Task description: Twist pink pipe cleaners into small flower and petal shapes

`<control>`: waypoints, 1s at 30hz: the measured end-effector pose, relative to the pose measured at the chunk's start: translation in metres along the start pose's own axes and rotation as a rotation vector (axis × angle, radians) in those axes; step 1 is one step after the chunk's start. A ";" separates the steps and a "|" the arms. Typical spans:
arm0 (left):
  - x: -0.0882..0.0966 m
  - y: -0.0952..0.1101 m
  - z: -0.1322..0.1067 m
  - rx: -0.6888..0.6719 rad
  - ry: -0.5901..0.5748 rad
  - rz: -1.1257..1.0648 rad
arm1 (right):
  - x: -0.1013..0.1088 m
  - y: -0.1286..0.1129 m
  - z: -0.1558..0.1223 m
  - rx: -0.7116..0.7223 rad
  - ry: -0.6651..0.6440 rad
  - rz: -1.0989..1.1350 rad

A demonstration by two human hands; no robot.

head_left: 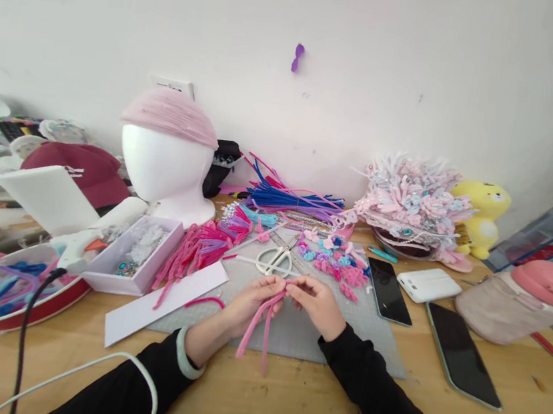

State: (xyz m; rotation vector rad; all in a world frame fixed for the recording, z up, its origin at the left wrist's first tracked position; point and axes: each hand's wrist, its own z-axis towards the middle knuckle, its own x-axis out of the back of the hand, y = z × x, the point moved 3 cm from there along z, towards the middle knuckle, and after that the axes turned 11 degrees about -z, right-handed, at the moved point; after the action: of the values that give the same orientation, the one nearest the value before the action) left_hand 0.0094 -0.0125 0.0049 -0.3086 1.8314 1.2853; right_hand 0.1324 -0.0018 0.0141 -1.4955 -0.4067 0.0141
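Pink pipe cleaners hang down from between my two hands, their loose ends pointing toward me. My left hand is closed on them near their upper end, thumb on top. Fingertips of my right hand pinch the same upper end, where the fingers hide its exact shape. Just beyond my hands, white-handled scissors lie on a grey cutting mat. A short curved piece of darker pink pipe cleaner rests left of my left hand.
Left are a white card strip, a bead box, a glue gun with cables and a white foam head. Behind lie pipe cleaner bundles. Right are phones, a decorated headpiece and a bottle.
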 end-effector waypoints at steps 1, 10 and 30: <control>-0.001 0.000 0.000 0.007 0.001 0.022 | 0.000 0.000 0.000 0.001 0.004 0.000; -0.001 -0.005 0.000 0.010 0.010 0.272 | 0.000 0.003 0.000 -0.125 0.078 0.150; 0.001 -0.014 -0.002 0.059 -0.013 0.156 | -0.015 0.012 -0.002 -0.161 -0.197 0.582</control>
State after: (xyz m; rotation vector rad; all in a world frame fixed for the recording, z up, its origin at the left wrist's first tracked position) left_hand 0.0163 -0.0196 -0.0049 -0.1265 1.9088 1.3321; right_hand 0.1214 -0.0065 -0.0016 -1.7345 -0.1179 0.6046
